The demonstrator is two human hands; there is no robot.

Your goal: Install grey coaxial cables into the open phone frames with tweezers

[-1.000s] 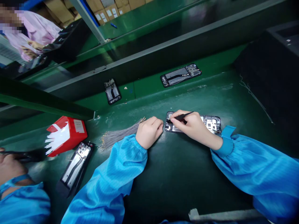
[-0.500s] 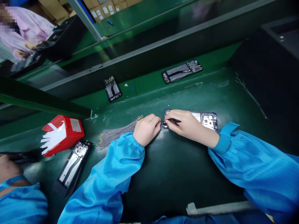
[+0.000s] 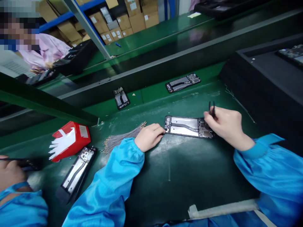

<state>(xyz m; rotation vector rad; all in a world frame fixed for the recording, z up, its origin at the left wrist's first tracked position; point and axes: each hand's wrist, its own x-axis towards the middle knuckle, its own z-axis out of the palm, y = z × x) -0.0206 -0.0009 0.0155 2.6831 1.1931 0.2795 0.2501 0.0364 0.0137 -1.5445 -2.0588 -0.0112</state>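
Note:
An opened phone frame [image 3: 184,126] lies flat on the green bench in front of me. My left hand [image 3: 149,136] rests at its left end, fingers curled together; whether they hold anything small is hidden. Black tweezers [image 3: 211,108], tips pointing up, are gripped in my right hand [image 3: 222,124] over the phone's right end, where the circuit board sits. A bundle of thin grey cables [image 3: 120,140] lies beside my left wrist.
Two more opened phones [image 3: 121,98] [image 3: 183,82] lie along the back strip. At left are a red box [image 3: 84,134] with white strips, stacked phones [image 3: 77,173] and another person's hand [image 3: 10,173]. A black tray [image 3: 255,75] stands at right.
My right hand has moved from the phone's left end to its right end, and the tweezers now point upward. My left hand stays by the left end. The camera view has shifted.

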